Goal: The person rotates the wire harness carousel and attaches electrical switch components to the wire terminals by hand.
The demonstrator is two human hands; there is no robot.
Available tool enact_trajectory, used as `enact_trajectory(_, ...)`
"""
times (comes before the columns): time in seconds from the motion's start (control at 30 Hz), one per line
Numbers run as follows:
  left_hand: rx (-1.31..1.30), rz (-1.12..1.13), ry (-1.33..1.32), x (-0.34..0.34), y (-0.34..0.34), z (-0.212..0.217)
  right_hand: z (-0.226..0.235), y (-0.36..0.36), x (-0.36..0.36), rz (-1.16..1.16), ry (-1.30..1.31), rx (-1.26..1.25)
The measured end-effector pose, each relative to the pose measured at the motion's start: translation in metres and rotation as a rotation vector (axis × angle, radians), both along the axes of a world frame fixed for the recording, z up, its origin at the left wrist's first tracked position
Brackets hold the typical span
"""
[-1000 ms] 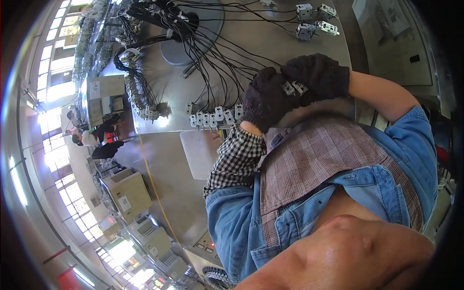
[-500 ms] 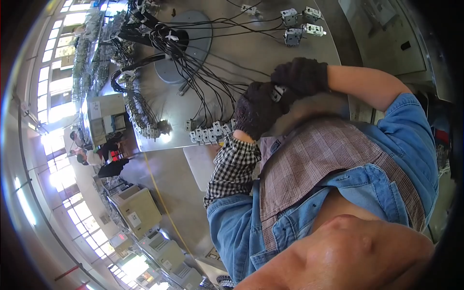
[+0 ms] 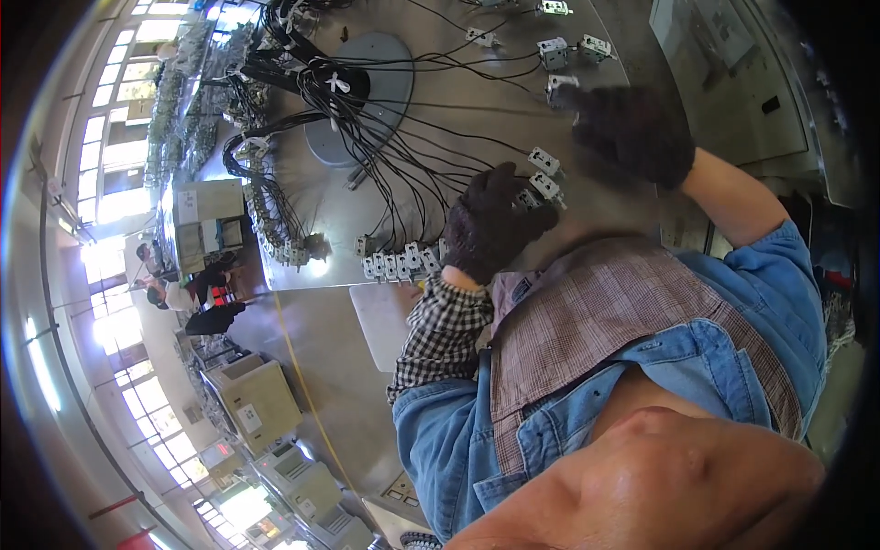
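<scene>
My left hand (image 3: 486, 225), in a black glove, is over the near part of the metal table. Its thumb and fingers stand apart around the end of a small silver metal block (image 3: 547, 187). A second silver block (image 3: 544, 161) lies just beyond it. Farther right, my right hand (image 3: 637, 136), also black-gloved and slightly blurred, has its fingertips on another silver block (image 3: 561, 84) with a black cable; the hand partly covers it. More silver blocks (image 3: 403, 263) stand in a row along the table's near edge, left of my left hand.
Black cables fan out from a thick bundle (image 3: 339, 84) over a round grey disc (image 3: 390, 78). Several wired blocks (image 3: 553, 52) lie at the far right. A grey cabinet (image 3: 742, 82) stands on the right. Beyond the table's left end are people (image 3: 170, 284) and beige machines (image 3: 252, 403).
My hands were together over the near part of the table. The right has moved away, far and right, to another block. The left has stayed near, uncovering two blocks.
</scene>
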State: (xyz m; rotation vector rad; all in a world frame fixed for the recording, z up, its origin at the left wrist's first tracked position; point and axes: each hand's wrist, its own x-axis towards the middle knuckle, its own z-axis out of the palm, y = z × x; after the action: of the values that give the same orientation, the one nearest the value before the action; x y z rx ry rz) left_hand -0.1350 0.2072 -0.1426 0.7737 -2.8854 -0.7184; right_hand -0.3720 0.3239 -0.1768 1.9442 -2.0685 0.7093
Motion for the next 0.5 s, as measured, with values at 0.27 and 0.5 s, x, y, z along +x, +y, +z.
enact_trajectory(0.27, -0.13, 0.026, -0.061, -0.035, 0.01, -0.022, -0.022, -0.03, 0.013, 0.26, -0.092, 0.495)
enact_trajectory(0.5, -0.062, -0.014, -0.033, -0.025, 0.007, -0.02, -0.004, -0.054, -0.098, 0.195, -0.634, 0.095)
